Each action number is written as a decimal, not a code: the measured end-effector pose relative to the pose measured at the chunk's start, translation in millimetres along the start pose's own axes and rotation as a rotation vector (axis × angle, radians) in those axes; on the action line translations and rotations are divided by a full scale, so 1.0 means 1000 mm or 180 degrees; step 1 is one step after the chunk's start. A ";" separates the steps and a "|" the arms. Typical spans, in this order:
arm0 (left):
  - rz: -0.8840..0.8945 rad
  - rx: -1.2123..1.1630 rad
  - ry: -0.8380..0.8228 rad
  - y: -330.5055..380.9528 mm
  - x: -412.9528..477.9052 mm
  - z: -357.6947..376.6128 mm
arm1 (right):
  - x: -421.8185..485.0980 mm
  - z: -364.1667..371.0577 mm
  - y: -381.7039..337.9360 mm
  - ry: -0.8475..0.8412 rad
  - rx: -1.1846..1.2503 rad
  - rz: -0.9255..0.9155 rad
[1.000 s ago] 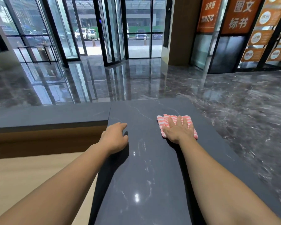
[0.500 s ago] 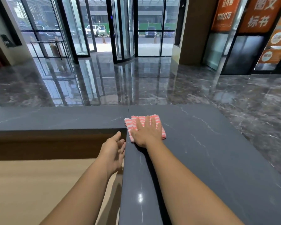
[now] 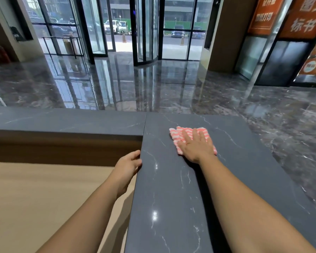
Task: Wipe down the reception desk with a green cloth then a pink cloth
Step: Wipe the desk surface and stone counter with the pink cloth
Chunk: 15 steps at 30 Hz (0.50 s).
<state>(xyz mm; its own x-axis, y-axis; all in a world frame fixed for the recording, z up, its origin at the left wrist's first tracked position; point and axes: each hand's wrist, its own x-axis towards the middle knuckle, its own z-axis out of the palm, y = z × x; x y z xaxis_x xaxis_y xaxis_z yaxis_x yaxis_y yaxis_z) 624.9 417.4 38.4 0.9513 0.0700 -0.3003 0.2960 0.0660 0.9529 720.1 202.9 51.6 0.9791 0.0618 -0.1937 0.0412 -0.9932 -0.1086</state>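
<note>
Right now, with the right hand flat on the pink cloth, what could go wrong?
The right hand only presses the pink cloth, without gripping, so the cloth may bunch or slide out. The left hand rests at the edge of the reception desk and might slip off if leaned on.

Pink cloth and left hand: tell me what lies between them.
Only bare dark desk top, as the head view shows. The left hand touches its left edge; the pink cloth lies farther right under the flat right hand.

floor (image 3: 153,84): glossy dark marble | revolving glass door (image 3: 146,33): centre back | orange signs (image 3: 306,17): right | parked cars (image 3: 178,31): outside, daylight
</note>
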 end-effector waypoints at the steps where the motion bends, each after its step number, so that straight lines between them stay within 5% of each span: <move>1: 0.0021 0.0138 -0.0084 -0.004 -0.004 -0.002 | -0.001 -0.002 0.014 0.0016 0.0022 0.0117; 8: 0.0260 0.0473 -0.0178 -0.014 -0.028 -0.001 | -0.007 -0.003 0.018 0.0062 0.0228 0.0482; 15: 0.0301 0.0476 -0.0172 -0.019 -0.028 -0.001 | -0.020 0.016 -0.083 0.0138 0.0128 -0.0138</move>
<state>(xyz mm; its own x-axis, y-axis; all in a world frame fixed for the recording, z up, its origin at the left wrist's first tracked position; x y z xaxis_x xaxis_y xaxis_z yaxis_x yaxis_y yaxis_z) 592.2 415.6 28.8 0.9775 0.0151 -0.2103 0.2108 -0.0874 0.9736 693.7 285.6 48.6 0.9843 0.0997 -0.1457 0.0768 -0.9849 -0.1551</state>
